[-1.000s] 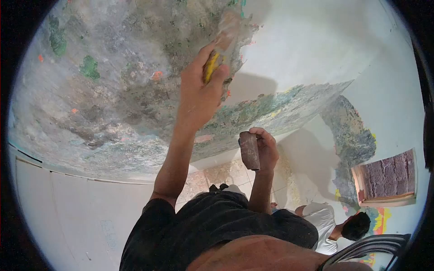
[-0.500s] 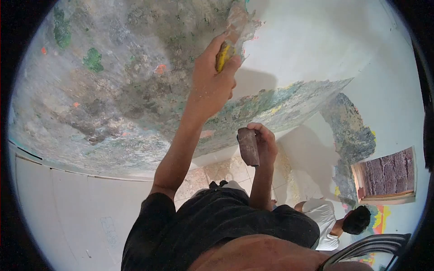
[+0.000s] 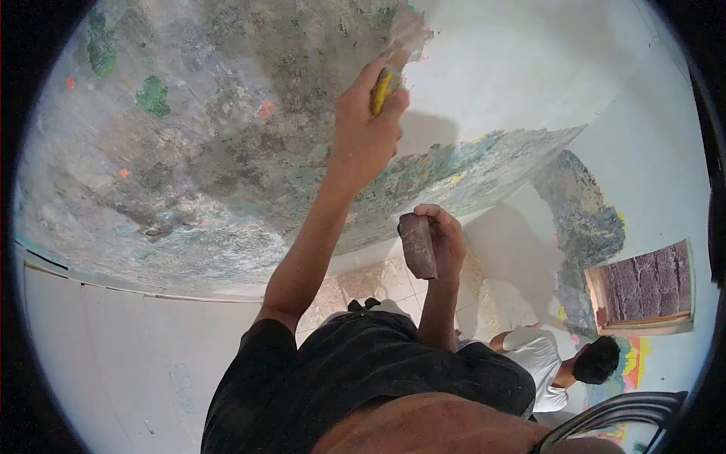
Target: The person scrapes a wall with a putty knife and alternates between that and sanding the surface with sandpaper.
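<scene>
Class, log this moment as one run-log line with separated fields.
left hand: grips yellow-handled scraper against wall | right hand: grips brown block | person in white shirt nearby

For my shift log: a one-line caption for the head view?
Left hand presses a yellow-handled scraper to the peeling wall; right hand holds a brown block.

My left hand (image 3: pixel 367 136) covers most of the scraper's yellow handle (image 3: pixel 380 91), and its blade (image 3: pixel 404 38) blurs into the scraped wall (image 3: pixel 212 136). My right hand (image 3: pixel 446 242) hides the back of the brown block (image 3: pixel 417 246). The chair (image 3: pixel 620 420) is cut off at the corner.
</scene>
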`<action>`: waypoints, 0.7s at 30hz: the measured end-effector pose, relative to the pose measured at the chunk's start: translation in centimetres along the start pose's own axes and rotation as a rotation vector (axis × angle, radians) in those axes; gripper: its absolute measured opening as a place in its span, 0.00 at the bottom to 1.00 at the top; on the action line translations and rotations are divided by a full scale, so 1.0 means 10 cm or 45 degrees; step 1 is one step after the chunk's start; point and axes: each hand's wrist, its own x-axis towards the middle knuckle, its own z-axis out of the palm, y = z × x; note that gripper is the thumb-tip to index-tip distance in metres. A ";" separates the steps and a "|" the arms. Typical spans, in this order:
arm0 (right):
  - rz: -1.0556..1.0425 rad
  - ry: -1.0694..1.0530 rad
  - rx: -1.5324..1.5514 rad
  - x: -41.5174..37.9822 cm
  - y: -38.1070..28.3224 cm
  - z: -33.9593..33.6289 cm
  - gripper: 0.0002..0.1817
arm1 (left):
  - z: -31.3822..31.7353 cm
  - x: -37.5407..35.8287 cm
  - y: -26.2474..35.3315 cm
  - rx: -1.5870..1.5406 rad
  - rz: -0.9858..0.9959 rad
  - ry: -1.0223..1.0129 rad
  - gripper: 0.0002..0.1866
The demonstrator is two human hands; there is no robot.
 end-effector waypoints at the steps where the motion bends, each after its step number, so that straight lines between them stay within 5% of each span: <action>1: -0.014 0.008 -0.013 0.00 -0.01 0.00 0.27 | 0.06 0.06 -0.01 0.009 0.063 0.008 0.24; 21: 0.090 -0.013 -0.107 0.00 -0.07 -0.14 0.24 | 0.16 -0.08 -0.06 -0.216 0.047 0.086 0.24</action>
